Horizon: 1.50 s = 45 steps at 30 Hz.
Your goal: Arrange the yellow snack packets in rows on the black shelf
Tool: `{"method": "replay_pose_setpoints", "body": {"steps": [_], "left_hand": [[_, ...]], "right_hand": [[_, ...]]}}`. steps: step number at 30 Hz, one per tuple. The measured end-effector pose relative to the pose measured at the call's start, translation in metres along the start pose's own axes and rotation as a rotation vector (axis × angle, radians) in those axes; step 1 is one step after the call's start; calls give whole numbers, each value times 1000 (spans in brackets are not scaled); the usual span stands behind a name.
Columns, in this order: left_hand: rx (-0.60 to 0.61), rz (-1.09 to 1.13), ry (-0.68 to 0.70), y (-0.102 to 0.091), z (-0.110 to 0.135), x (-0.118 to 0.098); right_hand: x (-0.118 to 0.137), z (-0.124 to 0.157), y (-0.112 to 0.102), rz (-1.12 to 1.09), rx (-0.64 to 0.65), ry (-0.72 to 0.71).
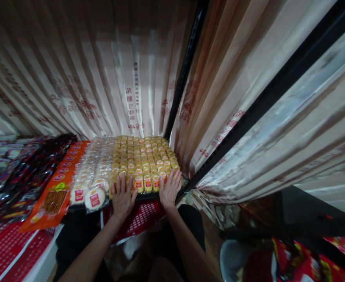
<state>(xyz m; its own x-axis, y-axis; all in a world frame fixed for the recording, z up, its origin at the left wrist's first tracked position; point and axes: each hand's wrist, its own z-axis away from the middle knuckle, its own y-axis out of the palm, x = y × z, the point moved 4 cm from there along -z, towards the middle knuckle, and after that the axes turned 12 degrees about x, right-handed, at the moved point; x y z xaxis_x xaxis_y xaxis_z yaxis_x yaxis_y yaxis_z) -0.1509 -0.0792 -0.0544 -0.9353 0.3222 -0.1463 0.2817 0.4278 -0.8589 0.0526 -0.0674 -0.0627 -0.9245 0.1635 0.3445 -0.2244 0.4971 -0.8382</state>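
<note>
Rows of small yellow wrapped cakes (144, 158) with red and white labels fill the right end of a dark shelf. My left hand (122, 197) rests against the front left of these rows, fingers spread. At their front right corner my right hand (170, 188) lies with its fingers stretched out over the end packs. Neither hand is closed round a pack. Beside the yellow rows, to the left, stand rows of round white cakes in clear wrap (95, 197). Further left lies an orange snack packet (55, 192) with a yellow-green mark.
Dark shiny packets (28, 180) cover the shelf's left part. Red perforated baskets (14, 250) sit below it. Black posts (187, 70) and pale printed curtains (125, 58) enclose the back and right. A pale bucket (229, 256) and red packets (295, 262) stand lower right.
</note>
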Motion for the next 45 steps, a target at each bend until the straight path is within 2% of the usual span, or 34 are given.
{"method": "replay_pose_setpoints", "body": {"steps": [3, 8, 11, 14, 24, 32, 37, 45], "left_hand": [[7, 5, 75, -4, -2, -15], [113, 16, 350, 7, -5, -65], [178, 19, 402, 20, -11, -89], [200, 12, 428, 31, -19, -101], [152, -15, 476, 45, -25, -94], [171, -14, 473, 41, -24, -95], [145, -4, 459, 42, -23, -93], [55, 74, 460, 39, -22, -89]], "right_hand": [[-3, -1, -4, -43, -13, -9], [-14, -13, -10, -162, -6, -9], [-23, -19, -12, -242, 4, -27], [-30, -22, -12, -278, 12, -34], [-23, -22, -1, -307, 41, -7], [-31, -26, -15, -362, 5, 6], [-28, -21, -13, -311, 20, -27], [-16, -13, -2, -97, 16, -74]]}}
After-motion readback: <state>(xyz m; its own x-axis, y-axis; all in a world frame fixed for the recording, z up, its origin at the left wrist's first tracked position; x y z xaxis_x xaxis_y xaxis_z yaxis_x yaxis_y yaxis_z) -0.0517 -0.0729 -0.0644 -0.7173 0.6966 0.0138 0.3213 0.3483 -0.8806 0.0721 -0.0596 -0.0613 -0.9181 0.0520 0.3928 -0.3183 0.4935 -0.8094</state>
